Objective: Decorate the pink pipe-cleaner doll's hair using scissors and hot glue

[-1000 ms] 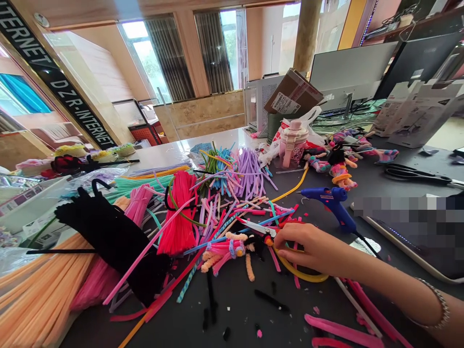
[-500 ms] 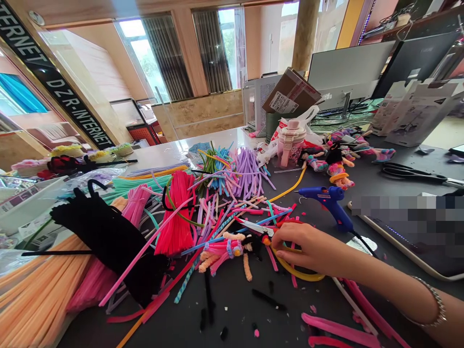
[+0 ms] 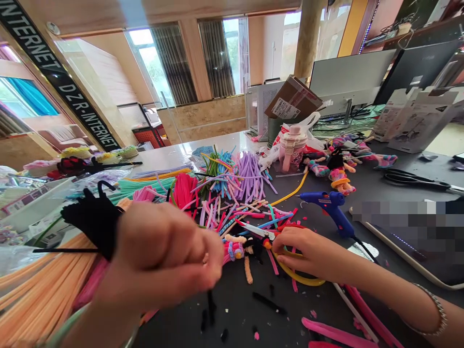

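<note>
My left hand (image 3: 159, 256) is raised close to the camera, blurred, above the left of the dark table (image 3: 239, 309). Its fingers are pinched together, and I cannot make out anything in them. My right hand (image 3: 308, 251) rests on the table with curled fingers over the red handles of small scissors (image 3: 253, 228) and a yellow pipe cleaner loop (image 3: 304, 280). A small pipe cleaner doll (image 3: 235, 250) lies between the two hands, just past the left fingertips. Loose cut pipe cleaners in many colours (image 3: 232, 193) are piled behind it.
A blue glue gun (image 3: 331, 205) lies beyond my right hand, beside a tablet (image 3: 406, 227). Black (image 3: 92, 217) and peach (image 3: 32, 295) pipe cleaner bundles fill the left. Finished dolls (image 3: 337, 166), a pink bottle (image 3: 292, 145), black scissors (image 3: 413, 178) and monitors (image 3: 348, 77) sit further back.
My left hand has come into view from the lower left and now covers the pink and black bundles. The right hand has stayed by the scissors.
</note>
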Demonstrator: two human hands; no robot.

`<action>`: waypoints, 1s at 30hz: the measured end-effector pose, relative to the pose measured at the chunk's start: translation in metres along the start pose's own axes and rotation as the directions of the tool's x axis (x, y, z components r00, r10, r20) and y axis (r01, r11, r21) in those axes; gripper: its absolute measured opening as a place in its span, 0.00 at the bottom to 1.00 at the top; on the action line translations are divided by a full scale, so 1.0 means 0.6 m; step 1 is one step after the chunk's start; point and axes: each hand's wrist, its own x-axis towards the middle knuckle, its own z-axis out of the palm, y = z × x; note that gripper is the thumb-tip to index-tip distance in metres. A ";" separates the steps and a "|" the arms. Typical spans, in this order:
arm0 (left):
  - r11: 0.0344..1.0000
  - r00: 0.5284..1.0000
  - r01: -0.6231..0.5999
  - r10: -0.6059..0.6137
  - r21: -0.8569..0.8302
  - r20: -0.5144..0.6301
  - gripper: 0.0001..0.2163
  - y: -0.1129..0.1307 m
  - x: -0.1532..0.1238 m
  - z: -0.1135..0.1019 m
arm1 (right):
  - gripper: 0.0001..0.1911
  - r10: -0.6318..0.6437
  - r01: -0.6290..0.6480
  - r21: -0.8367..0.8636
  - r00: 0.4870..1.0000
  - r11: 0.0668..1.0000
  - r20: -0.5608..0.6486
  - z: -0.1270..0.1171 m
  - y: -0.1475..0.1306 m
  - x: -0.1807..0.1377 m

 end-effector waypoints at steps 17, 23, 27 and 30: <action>0.988 0.993 0.122 -0.121 -0.090 0.014 0.29 -0.082 0.034 -0.005 | 0.08 0.005 -0.005 -0.002 1.000 1.000 0.024 0.000 0.000 0.000; 0.896 0.991 0.104 -0.131 0.432 0.035 0.24 -0.087 0.031 -0.009 | 0.07 0.021 -0.021 0.009 0.999 1.000 0.026 0.000 0.000 0.000; 0.679 0.940 0.118 -0.311 0.724 0.139 0.08 -0.086 0.032 -0.011 | 0.07 0.012 -0.012 0.001 1.000 1.000 0.026 0.004 0.003 -0.003; 0.721 0.779 0.106 -0.488 0.685 0.393 0.10 -0.091 0.034 -0.014 | 0.07 0.011 -0.012 0.012 0.999 1.000 0.031 0.006 0.005 -0.003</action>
